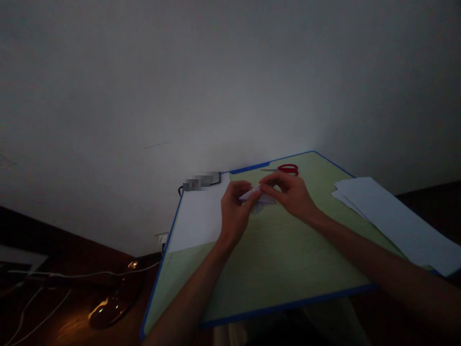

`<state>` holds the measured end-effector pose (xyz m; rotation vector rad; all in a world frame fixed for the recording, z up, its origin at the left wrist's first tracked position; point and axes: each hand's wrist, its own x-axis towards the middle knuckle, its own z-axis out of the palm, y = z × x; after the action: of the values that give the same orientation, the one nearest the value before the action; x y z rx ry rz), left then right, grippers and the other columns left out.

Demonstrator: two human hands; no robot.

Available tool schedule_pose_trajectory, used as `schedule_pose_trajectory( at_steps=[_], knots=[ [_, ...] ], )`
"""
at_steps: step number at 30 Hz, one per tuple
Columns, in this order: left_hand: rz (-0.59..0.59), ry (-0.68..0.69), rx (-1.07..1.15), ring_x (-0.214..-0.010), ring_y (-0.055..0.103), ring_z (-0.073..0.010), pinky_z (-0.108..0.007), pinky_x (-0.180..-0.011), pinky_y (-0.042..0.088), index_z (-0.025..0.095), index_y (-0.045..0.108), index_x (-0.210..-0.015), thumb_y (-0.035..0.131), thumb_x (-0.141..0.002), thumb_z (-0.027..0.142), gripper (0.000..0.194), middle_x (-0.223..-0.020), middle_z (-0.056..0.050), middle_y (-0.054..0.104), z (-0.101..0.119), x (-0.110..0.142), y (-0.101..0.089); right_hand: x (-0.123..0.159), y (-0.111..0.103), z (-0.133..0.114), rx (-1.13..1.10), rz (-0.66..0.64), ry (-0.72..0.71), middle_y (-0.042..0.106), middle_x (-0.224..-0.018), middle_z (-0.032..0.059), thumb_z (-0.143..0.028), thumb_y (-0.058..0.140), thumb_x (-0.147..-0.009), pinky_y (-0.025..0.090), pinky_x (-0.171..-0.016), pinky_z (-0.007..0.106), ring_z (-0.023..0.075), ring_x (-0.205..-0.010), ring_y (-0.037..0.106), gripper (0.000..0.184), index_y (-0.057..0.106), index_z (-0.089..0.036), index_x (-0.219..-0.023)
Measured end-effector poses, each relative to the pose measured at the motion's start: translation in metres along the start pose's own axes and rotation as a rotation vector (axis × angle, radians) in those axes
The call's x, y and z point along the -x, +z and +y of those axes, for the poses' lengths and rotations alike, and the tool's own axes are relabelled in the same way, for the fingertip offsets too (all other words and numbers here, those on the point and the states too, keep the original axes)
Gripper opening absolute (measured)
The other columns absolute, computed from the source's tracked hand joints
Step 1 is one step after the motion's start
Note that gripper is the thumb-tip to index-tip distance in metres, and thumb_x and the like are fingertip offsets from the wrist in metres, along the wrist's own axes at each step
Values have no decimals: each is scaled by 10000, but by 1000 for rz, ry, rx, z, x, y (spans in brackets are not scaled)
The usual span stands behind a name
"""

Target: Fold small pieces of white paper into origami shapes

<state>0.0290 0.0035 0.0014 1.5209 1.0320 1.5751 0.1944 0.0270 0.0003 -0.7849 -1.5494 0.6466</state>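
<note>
Head view, middle of the frame: a small folded paper (267, 198) is up between both hands, in front of the pale green tabletop (273, 262). The left hand (235, 207) grasps it from the left, thumb along the near face; the right hand (292, 194) pinches its upper edge, thumb and fingers closed on it. How many layers lie under the fingers is too small and dim to tell

It should be very light, so its weight asks almost nothing of the grip. A single flap probably bends at a touch, while the folded edges, where layers stack up, ought to be stiffer and take a pinch better. Dry paper is likely a little slick, and loose layers could slide over one another if held by one face only; the creases may tear or crumple under a hard squeeze. The best hold is likely at the folded edges, thumb against fingertips, with the lower flaps left free

Scissors (281, 169) with red handles lie just beyond the right hand; a white sheet (198, 218) lies left of centre, and a stack of white paper (392, 221) at the right of the frame
</note>
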Motion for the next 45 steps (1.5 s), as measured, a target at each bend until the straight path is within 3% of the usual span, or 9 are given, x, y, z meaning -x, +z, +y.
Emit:
schedule_pose_trajectory(
  at_steps=[3, 6, 14, 22, 34, 40, 45],
  knots=[
    [-51, -46, 50, -793, 686, -167, -274, -661, 544, 210, 677, -1073, 823, -769, 406, 390, -929, -52, 735, 3, -2, -1, 0, -1, -1, 4, -1, -10, 747, -861, 36, -383, 762, -846, 576, -764, 344, 181, -797, 686, 187, 745, -210, -913],
    [-76, -93, 58, -780, 690, -169, -291, -680, 552, 188, 733, -985, 806, -785, 411, 308, -919, -63, 754, 5, -3, -2, 0, -2, -1, 11, -5, -29, 748, -880, 37, -370, 758, -853, 570, -773, 348, 183, -812, 682, 172, 745, -215, -927],
    [-29, -158, 86, -715, 687, -164, -305, -676, 559, 169, 775, -917, 839, -740, 393, 293, -848, -59, 769, 3, -4, -2, 1, 0, -2, 40, -2, -38, 740, -864, 37, -402, 736, -870, 567, -747, 344, 180, -783, 667, 195, 736, -214, -921],
    [-17, -128, 75, -715, 680, -160, -296, -664, 547, 180, 777, -894, 840, -740, 389, 267, -834, -54, 765, -1, -4, -3, 3, 0, -2, 67, -7, -48, 737, -864, 31, -348, 733, -879, 550, -756, 346, 181, -789, 660, 133, 736, -221, -919],
    [-4, -220, 183, -719, 690, -166, -319, -696, 554, 167, 788, -878, 865, -702, 329, 251, -852, -74, 777, 0, -4, -1, 3, 1, -3, 86, -11, -57, 737, -843, 18, -274, 737, -872, 539, -740, 323, 170, -772, 659, 73, 737, -216, -916],
    [-83, -211, 179, -768, 678, -161, -290, -724, 532, 154, 780, -911, 854, -715, 348, 285, -885, -67, 765, -1, -5, -4, 1, 0, 2, 60, 9, -58, 750, -874, 29, -275, 740, -863, 541, -749, 328, 176, -801, 672, 86, 746, -210, -919],
    [-157, -236, 81, -652, 609, -133, -253, -616, 462, 133, 760, -860, 872, -684, 406, 344, -761, -38, 718, -6, -5, -6, 1, 0, 4, 16, 4, -40, 755, -882, 38, -285, 746, -854, 548, -736, 326, 179, -805, 682, 104, 749, -208, -924]
  ],
)
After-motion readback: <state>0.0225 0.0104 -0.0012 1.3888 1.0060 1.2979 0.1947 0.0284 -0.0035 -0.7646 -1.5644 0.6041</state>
